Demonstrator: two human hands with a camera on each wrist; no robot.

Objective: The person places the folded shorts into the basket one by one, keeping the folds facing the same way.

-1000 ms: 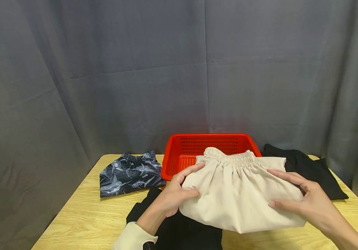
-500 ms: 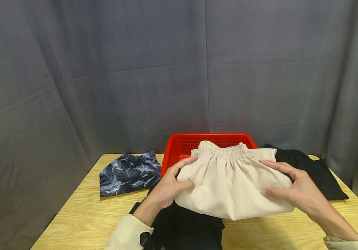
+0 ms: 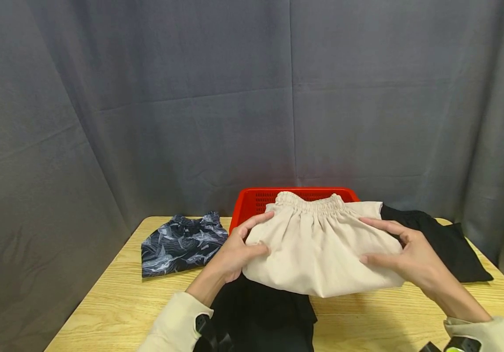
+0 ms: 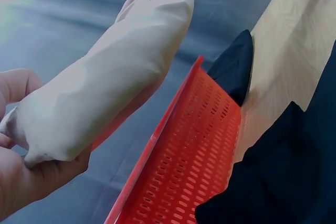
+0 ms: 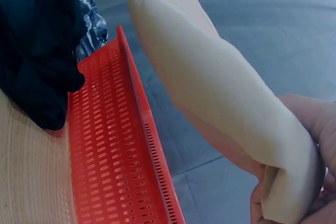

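Note:
Cream elastic-waist shorts (image 3: pixel 317 249), folded into a bundle with the gathered waistband upward, are held in the air between both hands. My left hand (image 3: pixel 236 252) grips their left side, thumb on the near face. On the other side my right hand (image 3: pixel 414 254) pinches the fabric the same way. Behind and below the bundle stands a red plastic basket (image 3: pixel 245 210), which the shorts partly hide in the head view. The left wrist view shows the bundle's rolled underside above the basket's rim (image 4: pixel 152 142).
Dark patterned shorts (image 3: pixel 183 244) lie on the wooden table (image 3: pixel 115 303) to the left of the basket. A black garment (image 3: pixel 260 313) lies in front of it, and black shorts (image 3: pixel 441 249) are at its right. A grey curtain (image 3: pixel 190 122) hangs behind.
Both hands have carried the cream shorts up, forward and slightly left, over more of the basket. The other garments have stayed in place.

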